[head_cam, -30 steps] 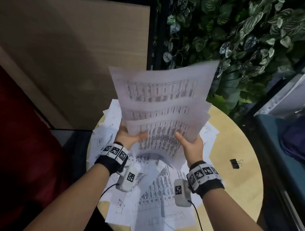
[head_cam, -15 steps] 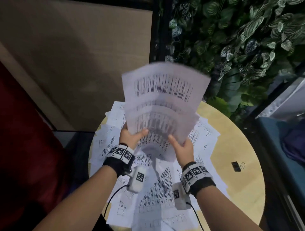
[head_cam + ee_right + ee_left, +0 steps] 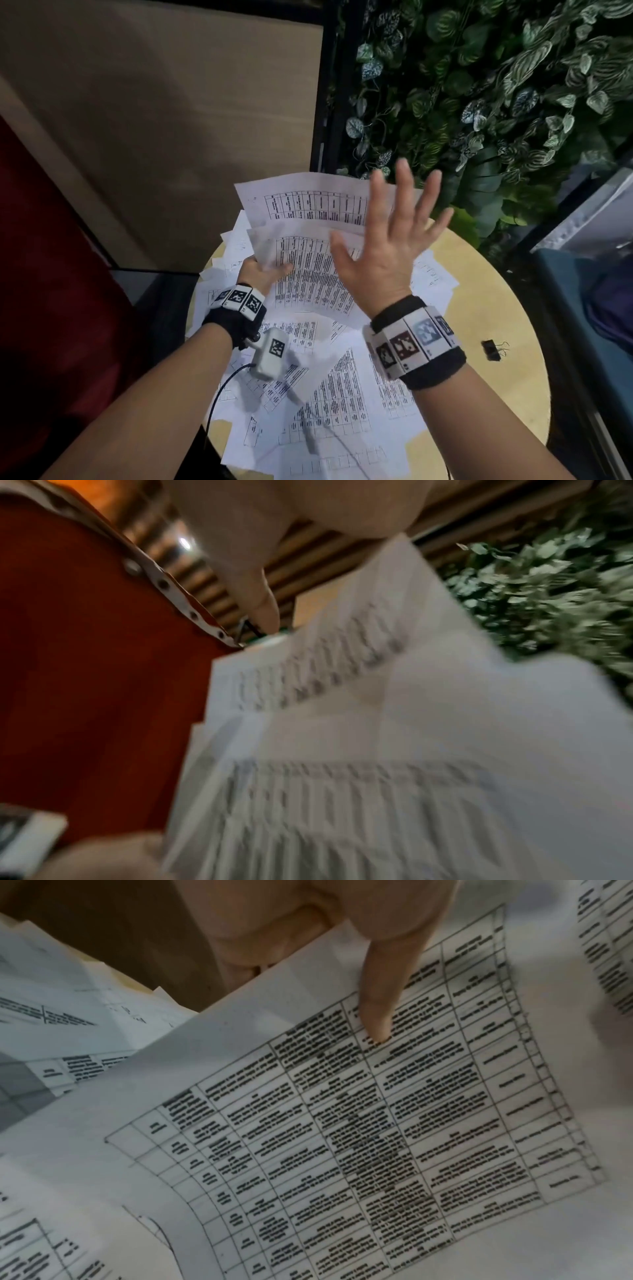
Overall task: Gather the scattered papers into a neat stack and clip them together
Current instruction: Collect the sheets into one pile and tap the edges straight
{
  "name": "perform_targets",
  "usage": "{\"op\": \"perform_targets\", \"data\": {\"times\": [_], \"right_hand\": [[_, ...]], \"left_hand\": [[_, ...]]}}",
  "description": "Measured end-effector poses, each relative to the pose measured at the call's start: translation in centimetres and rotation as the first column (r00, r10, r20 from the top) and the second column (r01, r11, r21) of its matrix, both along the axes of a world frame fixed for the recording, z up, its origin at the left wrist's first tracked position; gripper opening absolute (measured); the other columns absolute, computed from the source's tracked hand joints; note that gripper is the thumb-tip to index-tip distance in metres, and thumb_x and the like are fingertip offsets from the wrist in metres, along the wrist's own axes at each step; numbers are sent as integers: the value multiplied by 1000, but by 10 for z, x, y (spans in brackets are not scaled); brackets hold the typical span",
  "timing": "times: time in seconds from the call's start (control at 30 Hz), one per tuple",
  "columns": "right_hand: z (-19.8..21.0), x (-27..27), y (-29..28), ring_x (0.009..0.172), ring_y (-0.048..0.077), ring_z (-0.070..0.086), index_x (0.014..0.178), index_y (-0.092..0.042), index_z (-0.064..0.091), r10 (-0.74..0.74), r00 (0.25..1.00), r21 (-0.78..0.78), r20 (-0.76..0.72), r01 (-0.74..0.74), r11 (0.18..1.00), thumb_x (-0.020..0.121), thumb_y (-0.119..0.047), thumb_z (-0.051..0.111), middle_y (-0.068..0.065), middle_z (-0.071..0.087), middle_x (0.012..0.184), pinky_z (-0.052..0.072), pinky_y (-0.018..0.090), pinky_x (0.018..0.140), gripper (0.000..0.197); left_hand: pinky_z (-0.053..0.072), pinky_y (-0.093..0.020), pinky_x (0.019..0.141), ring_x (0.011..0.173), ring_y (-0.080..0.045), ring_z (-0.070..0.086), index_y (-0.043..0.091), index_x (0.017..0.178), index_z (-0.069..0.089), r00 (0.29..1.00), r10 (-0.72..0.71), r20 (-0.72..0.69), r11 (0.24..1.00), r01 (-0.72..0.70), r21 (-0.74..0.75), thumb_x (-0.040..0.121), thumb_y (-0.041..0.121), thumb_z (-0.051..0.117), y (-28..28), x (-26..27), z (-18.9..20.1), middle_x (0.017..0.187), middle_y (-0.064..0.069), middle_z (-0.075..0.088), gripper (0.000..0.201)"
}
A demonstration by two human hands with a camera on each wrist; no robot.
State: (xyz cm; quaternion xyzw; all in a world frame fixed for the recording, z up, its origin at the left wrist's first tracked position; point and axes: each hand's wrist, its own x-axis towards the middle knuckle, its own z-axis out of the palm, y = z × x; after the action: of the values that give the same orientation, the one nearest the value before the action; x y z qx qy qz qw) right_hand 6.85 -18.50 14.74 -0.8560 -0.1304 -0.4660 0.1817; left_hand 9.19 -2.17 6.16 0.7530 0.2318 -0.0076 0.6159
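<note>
We see that the right hand (image 3: 387, 246) has let go of the raised sheaf of papers (image 3: 308, 246) and now hovers in front of it with fingers spread and holding nothing, while the left hand (image 3: 262, 272) alone pinches the sheaf at its 9 o'clock edge, thumb (image 3: 380, 1007) pressed on the top sheet. The held sheets stand fanned and offset, not squared. We judge gathering unfinished: loose sheets (image 3: 325, 404) cover the round worktop (image 3: 486, 308), and the binder clip (image 3: 493, 349) lies untouched at its 3 o'clock edge.
</note>
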Motion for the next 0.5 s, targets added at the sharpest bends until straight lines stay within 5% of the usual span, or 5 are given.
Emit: {"op": "perform_targets", "data": {"times": [0.1, 0.23, 0.4, 0.5], "right_hand": [[17, -2, 22, 144, 30, 1, 143, -24, 22, -62, 998, -124, -7, 61, 990, 64, -30, 71, 4, 24, 150, -2, 66, 105, 93], [3, 4, 21, 135, 34, 38, 131, -22, 51, -118, 966, -271, -229, 53, 961, 61, -22, 73, 3, 55, 134, 6, 76, 99, 73], [-21, 3, 11, 138, 29, 34, 135, -22, 46, -73, 900, -299, -429, -66, 952, 74, -28, 64, 2, 48, 141, 8, 76, 100, 63], [-44, 7, -6, 143, 30, 16, 143, -25, 29, -19, 885, -82, -466, -22, 996, 73, -35, 65, 7, 29, 152, 1, 65, 105, 79]], "left_hand": [[42, -34, 95, 111, -30, 59, -5, 113, 59, 999, -39, 11, 999, 38, 7, 75, 19, 75, 3, 1, -3, 112, -17, 65, 47], [41, -32, 100, 112, -29, 59, -3, 113, 62, 997, -74, 21, 997, 74, 5, 73, 16, 77, 5, 2, -6, 117, -18, 65, 46], [42, -42, 105, 100, -23, 61, 9, 93, 69, 994, -104, -14, 990, 102, -93, 71, 6, 76, 8, 4, -8, 100, -10, 70, 24], [42, -34, 103, 98, -19, 57, 5, 100, 67, 996, -82, -18, 995, 81, -64, 75, 11, 74, 8, 6, -9, 106, -10, 66, 27]]}}
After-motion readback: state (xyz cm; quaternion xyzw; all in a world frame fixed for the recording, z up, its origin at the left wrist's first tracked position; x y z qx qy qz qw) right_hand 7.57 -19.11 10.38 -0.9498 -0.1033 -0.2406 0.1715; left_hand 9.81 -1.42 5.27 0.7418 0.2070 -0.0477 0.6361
